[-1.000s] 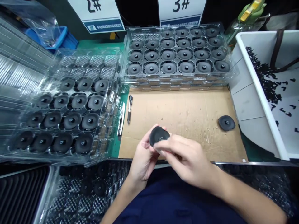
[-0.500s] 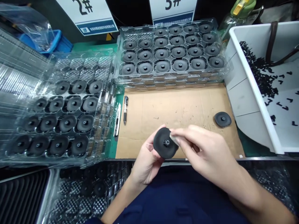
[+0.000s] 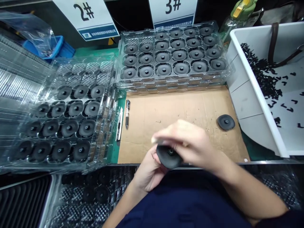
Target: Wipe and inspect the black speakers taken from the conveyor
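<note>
My left hand is closed on the rim of a round black disc with a small raised hub, held above the front edge of the cardboard sheet. My right hand, blurred by motion, reaches over the disc's far edge with its fingers bent together. A small pale piece shows at its fingertips, too smeared to name. The right fingers cover part of the disc. A second black disc lies on the right side of the cardboard.
Clear plastic trays filled with black discs stand at the back, and more trays at the left. A pen and a utility knife lie on the left. A white bin of small black parts stands right.
My right hand has swept up and to the left across the disc's far edge. The disc has tilted and sits slightly lower in my left hand.
</note>
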Motion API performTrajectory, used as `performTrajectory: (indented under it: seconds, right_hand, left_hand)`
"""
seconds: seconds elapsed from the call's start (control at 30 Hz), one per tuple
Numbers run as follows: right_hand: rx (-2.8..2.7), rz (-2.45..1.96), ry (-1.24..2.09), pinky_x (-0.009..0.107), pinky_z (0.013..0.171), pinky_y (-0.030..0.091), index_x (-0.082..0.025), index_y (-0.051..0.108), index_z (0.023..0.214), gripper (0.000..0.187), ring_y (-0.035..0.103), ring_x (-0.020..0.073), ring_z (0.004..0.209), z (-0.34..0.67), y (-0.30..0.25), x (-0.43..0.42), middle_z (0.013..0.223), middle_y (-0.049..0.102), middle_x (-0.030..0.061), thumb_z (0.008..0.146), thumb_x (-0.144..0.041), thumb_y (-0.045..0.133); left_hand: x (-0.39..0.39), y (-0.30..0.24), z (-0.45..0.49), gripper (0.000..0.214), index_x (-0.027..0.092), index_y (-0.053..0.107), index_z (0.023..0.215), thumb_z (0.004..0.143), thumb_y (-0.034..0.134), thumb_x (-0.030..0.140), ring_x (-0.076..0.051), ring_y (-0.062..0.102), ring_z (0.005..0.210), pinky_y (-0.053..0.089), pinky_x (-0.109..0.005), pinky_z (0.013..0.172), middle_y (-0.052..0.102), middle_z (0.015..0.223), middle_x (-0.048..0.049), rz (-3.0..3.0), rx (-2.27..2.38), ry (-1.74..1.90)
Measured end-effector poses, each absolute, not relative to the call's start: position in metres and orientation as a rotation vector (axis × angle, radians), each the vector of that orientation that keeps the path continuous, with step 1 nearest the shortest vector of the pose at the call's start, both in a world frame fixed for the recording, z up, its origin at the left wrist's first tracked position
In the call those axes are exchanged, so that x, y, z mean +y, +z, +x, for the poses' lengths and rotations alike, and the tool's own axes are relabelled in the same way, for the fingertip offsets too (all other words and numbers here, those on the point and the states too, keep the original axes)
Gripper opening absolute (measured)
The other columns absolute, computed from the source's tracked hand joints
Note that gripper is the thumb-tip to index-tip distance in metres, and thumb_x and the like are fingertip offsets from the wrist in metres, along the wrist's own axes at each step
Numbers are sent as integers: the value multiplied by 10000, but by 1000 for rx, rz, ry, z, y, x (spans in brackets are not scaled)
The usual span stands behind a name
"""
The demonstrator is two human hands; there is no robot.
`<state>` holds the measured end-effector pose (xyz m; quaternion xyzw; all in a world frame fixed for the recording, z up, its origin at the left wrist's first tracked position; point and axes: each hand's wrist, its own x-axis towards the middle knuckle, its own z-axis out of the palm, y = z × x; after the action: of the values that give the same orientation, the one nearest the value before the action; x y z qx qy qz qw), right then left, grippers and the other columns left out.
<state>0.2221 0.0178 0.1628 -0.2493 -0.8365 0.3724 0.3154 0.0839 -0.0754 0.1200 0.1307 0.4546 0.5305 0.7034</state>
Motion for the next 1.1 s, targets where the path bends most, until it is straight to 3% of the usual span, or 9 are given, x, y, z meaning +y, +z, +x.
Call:
performTrajectory:
  seconds: [0.1, 0.17, 0.4, 0.63, 0.77, 0.9, 1.0, 1.1]
  right_hand:
    - [-2037, -1184, 1096, 236, 638, 421, -222, 637, 1036, 201, 551, 113, 707, 239, 136, 28, 896, 651, 6, 893, -224, 496]
    - [-2020, -1392, 1158, 238, 584, 404, -220, 629, 1041, 209, 524, 113, 624, 250, 114, 22, 831, 643, 10, 878, -238, 499]
    - [-2101, -1332, 1336, 255, 618, 458, -199, 638, 935, 173, 564, 135, 667, 259, 61, -36, 810, 645, 25, 867, -217, 479]
    - [-1881, -1347, 985, 236, 607, 439, -248, 605, 1091, 221, 522, 104, 672, 249, 130, -6, 930, 627, 4, 887, -233, 520]
    - [-1980, -923, 914, 257, 786, 467, -160, 583, 1128, 258, 561, 126, 859, 220, 171, -15, 990, 626, 42, 884, -148, 504]
    - [-2215, -805, 1187, 220, 716, 467, -155, 638, 975, 185, 568, 101, 766, 204, 176, -15, 855, 622, 17, 883, -119, 481]
    - [-2182, -867, 1029, 230, 738, 464, -142, 640, 1003, 200, 574, 109, 784, 200, 174, -7, 875, 628, 28, 888, -126, 478]
    - [-2109, -753, 947, 257, 810, 461, -92, 610, 1080, 241, 581, 131, 862, 204, 172, -7, 949, 640, 69, 890, -106, 463]
  left_hand:
    - [-73, 126, 81, 558, 291, 524, 1225, 713, 699, 424, -297, 636, 999, 543, -411, 829, 632, 1155, -84, 196, 729, 1113]
    - [-73, 129, 78, 563, 343, 472, 1259, 738, 671, 421, -293, 606, 1070, 528, -395, 859, 591, 1233, -74, 147, 600, 1112]
    - [-73, 126, 75, 547, 320, 507, 1222, 715, 671, 441, -316, 523, 1178, 492, -393, 908, 533, 1315, -90, 104, 531, 1139]
    - [-69, 128, 81, 632, 282, 511, 1243, 667, 705, 454, -291, 570, 1102, 496, -375, 903, 549, 1285, -75, 165, 673, 1207]
    - [-71, 127, 83, 522, 255, 561, 1179, 700, 720, 391, -242, 571, 1084, 505, -279, 848, 589, 1212, -55, 178, 833, 1263]
    - [-74, 125, 82, 508, 280, 575, 1152, 678, 759, 276, -211, 590, 1045, 518, -252, 820, 606, 1178, -23, 185, 945, 1340]
    - [-74, 125, 85, 549, 270, 561, 1181, 671, 765, 279, -179, 623, 956, 526, -207, 743, 647, 1082, -27, 224, 933, 1375]
    - [-72, 129, 84, 514, 263, 561, 1189, 707, 737, 285, -198, 619, 989, 525, -247, 801, 651, 1073, -34, 230, 902, 1335]
